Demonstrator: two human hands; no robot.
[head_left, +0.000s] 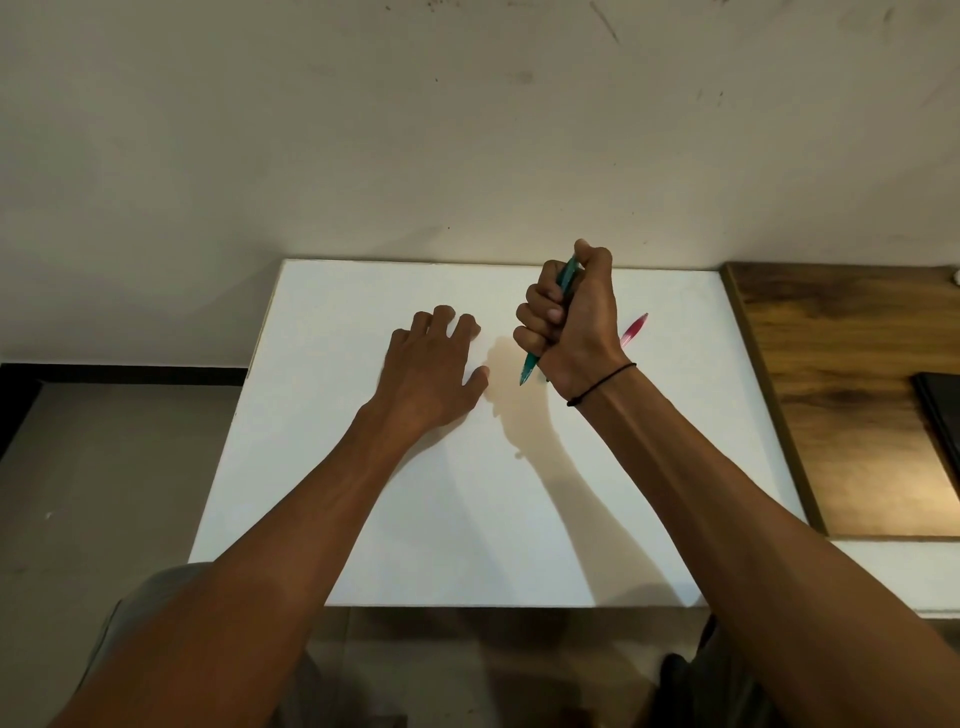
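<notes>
Fingers of the right hand curl in a fist round a green pen, held tilted above a white tabletop, one end poking out below the fist, the other beside the thumb. The left hand rests near it, fingers spread and bent, tips on the surface, holding nothing. A pink pen shows partly behind the right hand. A black band circles the right wrist; a wooden panel lies to the right.

White board lies open nearside; pink pen sits beside the right hand.
</notes>
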